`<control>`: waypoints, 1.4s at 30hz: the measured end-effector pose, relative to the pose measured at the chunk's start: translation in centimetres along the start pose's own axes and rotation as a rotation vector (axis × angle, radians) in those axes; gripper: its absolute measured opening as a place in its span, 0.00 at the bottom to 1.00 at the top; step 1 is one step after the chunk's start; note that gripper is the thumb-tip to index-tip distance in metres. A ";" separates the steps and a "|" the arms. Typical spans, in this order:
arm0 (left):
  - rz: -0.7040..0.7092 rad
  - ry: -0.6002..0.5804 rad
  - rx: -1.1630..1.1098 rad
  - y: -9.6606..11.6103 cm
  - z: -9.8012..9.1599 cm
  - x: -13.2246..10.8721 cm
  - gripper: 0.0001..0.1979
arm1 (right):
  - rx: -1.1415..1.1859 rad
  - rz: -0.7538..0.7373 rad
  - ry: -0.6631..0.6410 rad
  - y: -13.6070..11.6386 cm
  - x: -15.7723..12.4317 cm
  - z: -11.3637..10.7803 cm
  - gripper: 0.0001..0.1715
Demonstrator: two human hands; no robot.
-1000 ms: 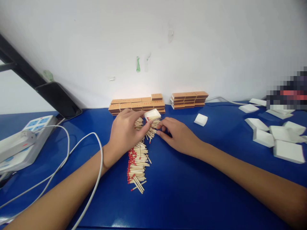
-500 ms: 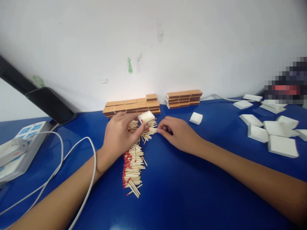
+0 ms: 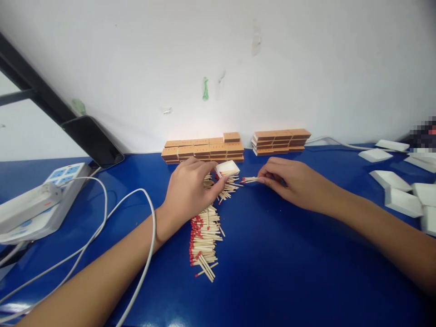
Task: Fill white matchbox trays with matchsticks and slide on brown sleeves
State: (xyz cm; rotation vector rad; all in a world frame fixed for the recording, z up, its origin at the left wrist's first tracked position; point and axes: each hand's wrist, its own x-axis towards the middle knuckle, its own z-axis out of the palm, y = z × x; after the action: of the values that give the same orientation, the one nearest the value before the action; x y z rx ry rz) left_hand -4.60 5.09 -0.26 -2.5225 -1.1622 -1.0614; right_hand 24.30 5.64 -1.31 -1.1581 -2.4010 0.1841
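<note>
My left hand grips a small white tray between thumb and fingers, tilted above the pile, with some matches in it. Below and beside that hand, a long heap of red-tipped matches lies on the blue table. To the right of the tray, my right hand pinches a few matches by their plain ends, the red heads pointing left toward the tray.
Stacked orange matchboxes and a second stack stand against the wall. White trays lie at the right. On the left are a power strip, a phone and a looping white cable.
My right hand has drawn away from the tray to the right, and matches now show in its fingers. The view has shifted left. The single tray behind the right hand no longer shows.
</note>
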 end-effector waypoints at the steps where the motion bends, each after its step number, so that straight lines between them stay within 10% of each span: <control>1: 0.001 -0.003 0.000 0.0 0.0 0.0 0.16 | 0.000 -0.010 0.003 -0.3 0.0 0.0 0.13; 24: 0.077 0.005 -0.063 0.4 0.2 0.1 0.17 | 0.055 -0.085 0.245 -2.2 -0.1 -1.6 0.11; 42: 0.100 0.022 -0.301 1.4 0.3 -0.1 0.15 | 0.434 0.134 0.296 -4.6 -0.1 -0.5 0.11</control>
State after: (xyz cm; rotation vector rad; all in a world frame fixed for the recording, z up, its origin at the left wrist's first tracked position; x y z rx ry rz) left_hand -3.47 4.20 -0.33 -2.7485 -0.9189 -1.3216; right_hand 21.37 2.55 0.55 -1.0540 -1.9035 0.5111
